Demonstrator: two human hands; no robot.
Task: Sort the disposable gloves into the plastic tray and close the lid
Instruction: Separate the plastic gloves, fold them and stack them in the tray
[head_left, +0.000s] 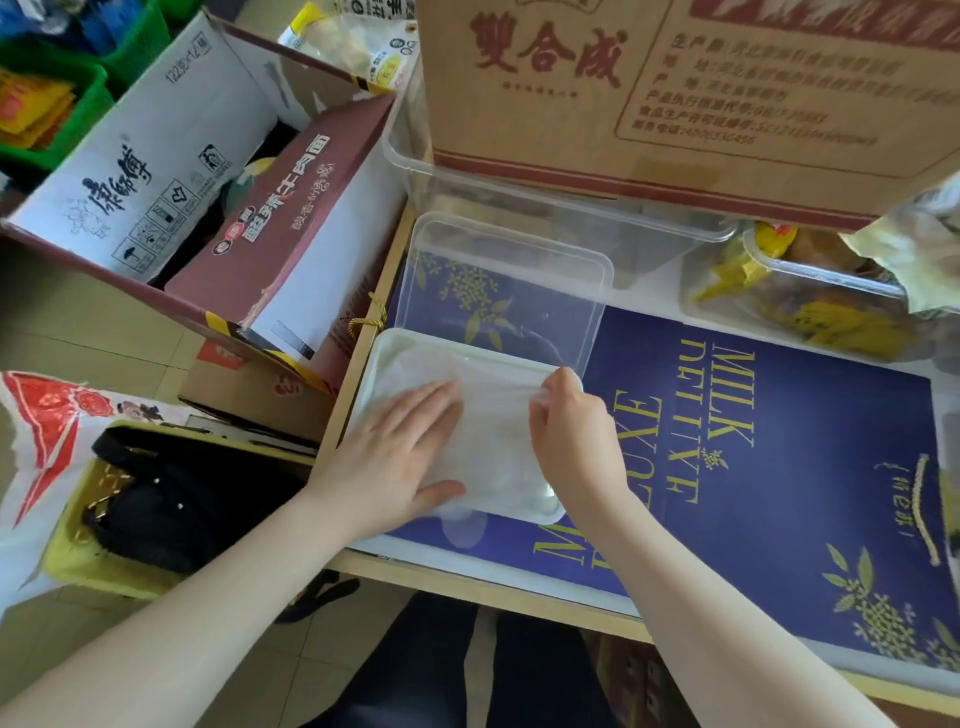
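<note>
A shallow white plastic tray (415, 345) lies on the blue surface near the table's left front. Thin clear disposable gloves (493, 441) fill it in a flat layer. My left hand (395, 452) presses flat on the gloves over the tray's left half, fingers straight. My right hand (566, 431) pinches the glove film at the tray's right rim, near its far right corner. A clear lid (597, 270) lies open side up just behind the tray, touching its far edge.
A blue "MILK DELUXE" box (753, 467) covers the table. A clear tub (519, 182) and a big brown carton (675, 104) stand behind the lid. A container of yellow packets (810, 306) sits at the right. Cartons (208, 197) and a black bag (176, 493) crowd the floor at the left.
</note>
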